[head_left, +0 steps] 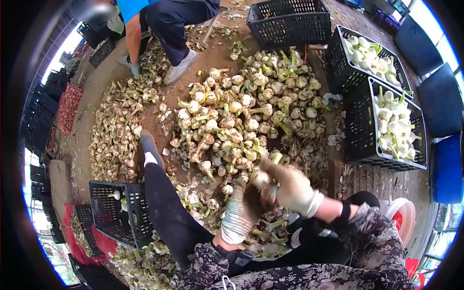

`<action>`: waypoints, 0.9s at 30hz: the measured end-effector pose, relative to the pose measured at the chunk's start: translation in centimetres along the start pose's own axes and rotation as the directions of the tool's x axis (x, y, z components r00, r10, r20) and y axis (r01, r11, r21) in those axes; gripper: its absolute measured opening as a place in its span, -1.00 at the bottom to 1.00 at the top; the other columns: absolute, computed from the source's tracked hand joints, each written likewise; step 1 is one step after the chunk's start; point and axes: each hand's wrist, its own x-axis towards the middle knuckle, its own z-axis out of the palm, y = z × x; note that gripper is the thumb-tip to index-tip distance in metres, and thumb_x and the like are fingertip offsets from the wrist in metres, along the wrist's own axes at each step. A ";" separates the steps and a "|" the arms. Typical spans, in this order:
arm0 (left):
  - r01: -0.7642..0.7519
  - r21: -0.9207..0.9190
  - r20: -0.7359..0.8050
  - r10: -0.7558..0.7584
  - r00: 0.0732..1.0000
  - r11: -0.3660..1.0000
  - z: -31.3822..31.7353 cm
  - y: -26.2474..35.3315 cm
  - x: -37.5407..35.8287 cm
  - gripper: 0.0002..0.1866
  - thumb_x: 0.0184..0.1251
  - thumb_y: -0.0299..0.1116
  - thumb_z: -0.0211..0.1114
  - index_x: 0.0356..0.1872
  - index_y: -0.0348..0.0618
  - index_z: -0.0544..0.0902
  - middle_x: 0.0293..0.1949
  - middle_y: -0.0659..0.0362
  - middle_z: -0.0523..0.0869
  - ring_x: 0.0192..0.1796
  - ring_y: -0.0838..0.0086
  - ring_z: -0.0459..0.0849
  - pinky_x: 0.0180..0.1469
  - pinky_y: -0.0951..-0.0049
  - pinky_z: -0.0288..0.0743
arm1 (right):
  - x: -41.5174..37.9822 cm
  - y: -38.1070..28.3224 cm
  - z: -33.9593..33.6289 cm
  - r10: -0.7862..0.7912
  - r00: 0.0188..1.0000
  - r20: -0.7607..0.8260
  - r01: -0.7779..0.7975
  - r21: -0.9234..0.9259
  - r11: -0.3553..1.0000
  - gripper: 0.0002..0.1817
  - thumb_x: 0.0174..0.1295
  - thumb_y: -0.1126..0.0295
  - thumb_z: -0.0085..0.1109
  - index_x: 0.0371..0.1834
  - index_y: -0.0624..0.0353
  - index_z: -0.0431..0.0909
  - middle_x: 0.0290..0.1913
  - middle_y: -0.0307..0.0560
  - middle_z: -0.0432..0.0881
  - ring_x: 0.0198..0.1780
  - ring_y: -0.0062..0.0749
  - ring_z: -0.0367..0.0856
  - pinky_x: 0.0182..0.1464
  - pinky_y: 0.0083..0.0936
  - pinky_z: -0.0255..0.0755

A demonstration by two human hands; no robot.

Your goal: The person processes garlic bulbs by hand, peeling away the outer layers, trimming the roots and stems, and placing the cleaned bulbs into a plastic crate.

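My right hand (294,191), in a soiled whitish glove, has its fingers closed round a garlic bulb (261,179). A green stem piece (276,158) shows just above those fingers. Close beside it on the left is my left hand (240,212), in a striped knitted glove; motion smears its dark, dirty fingers, and I cannot tell whether they grip anything. Both hands are over my lap, in front of a big heap of untrimmed garlic (232,121) with soil and stems on it. Loose peel and leaf scraps (270,232) lie below the hands.
Two black crates of cleaned white garlic (394,125) stand at the right, near a blue barrel (447,169). Another black crate (290,24) is behind the heap. A crate holding a few bulbs (118,212) sits by my left leg. Opposite, a co-worker (169,24) reaches toward another garlic pile (116,128).
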 end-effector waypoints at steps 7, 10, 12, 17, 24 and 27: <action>-0.354 0.248 -0.143 0.395 0.907 0.902 2.9 0.7 -3.2 -0.48 0.31 -0.27 0.23 0.24 -0.24 0.35 0.02 0.10 0.54 0.05 0.40 0.53 0.16 0.33 0.43 | -3.1 -1.5 -0.2 0.099 0.989 -0.106 0.019 0.773 0.634 -0.50 0.22 0.42 0.17 0.21 0.35 0.32 -0.02 -0.05 0.56 -0.14 -0.51 0.59 -0.13 -0.59 0.55; -0.411 0.519 -0.081 0.521 0.850 0.750 3.3 -0.2 -3.6 -0.41 0.24 -0.44 0.28 0.30 -0.24 0.30 0.04 0.13 0.53 0.05 0.46 0.52 0.14 0.38 0.43 | -2.4 1.6 2.2 0.087 0.996 0.018 -0.055 0.896 0.440 -0.57 0.25 0.33 0.18 0.10 0.37 0.38 -0.15 -0.14 0.60 -0.19 -0.60 0.57 -0.23 -0.63 0.52; -0.346 0.863 0.047 0.624 0.780 0.368 1.7 -0.9 -3.3 -0.33 0.17 -0.44 0.34 0.31 -0.29 0.28 0.19 0.07 0.47 0.16 0.39 0.47 0.24 0.44 0.30 | -1.6 1.7 2.9 0.116 0.988 0.102 -0.143 0.884 0.446 -0.52 0.23 0.24 0.23 0.07 0.36 0.39 -0.21 -0.22 0.59 -0.24 -0.63 0.56 -0.18 -0.67 0.48; -0.383 0.924 0.300 0.668 0.681 -0.025 2.0 -1.1 -2.4 -0.35 0.18 -0.35 0.35 0.28 -0.35 0.31 0.22 -0.03 0.45 0.26 0.29 0.42 0.30 0.37 0.23 | -1.3 0.5 2.4 0.143 0.989 -0.046 -0.036 0.850 0.525 -0.69 0.23 0.29 0.22 -0.16 0.35 0.51 -0.32 -0.26 0.60 -0.29 -0.71 0.49 -0.25 -0.66 0.43; -0.382 0.924 0.311 0.649 0.694 -0.035 2.2 -1.2 -2.0 -0.35 0.19 -0.32 0.35 0.29 -0.29 0.33 0.17 -0.02 0.49 0.23 0.29 0.44 0.27 0.34 0.26 | -1.4 2.1 2.0 0.163 0.985 0.055 -0.132 0.847 0.515 -0.62 0.11 0.34 0.32 -0.10 0.39 0.52 -0.28 -0.18 0.63 -0.34 -0.67 0.52 -0.29 -0.63 0.46; -0.356 0.896 0.439 0.646 0.624 -0.265 2.6 -1.5 -2.0 -0.39 0.22 -0.30 0.33 0.27 -0.26 0.36 0.06 0.03 0.54 0.03 0.35 0.55 0.12 0.39 0.38 | -1.3 2.0 1.8 0.161 0.985 0.055 -0.142 0.785 0.603 -0.68 0.09 0.38 0.31 -0.14 0.36 0.55 -0.33 -0.21 0.63 -0.34 -0.67 0.51 -0.30 -0.64 0.43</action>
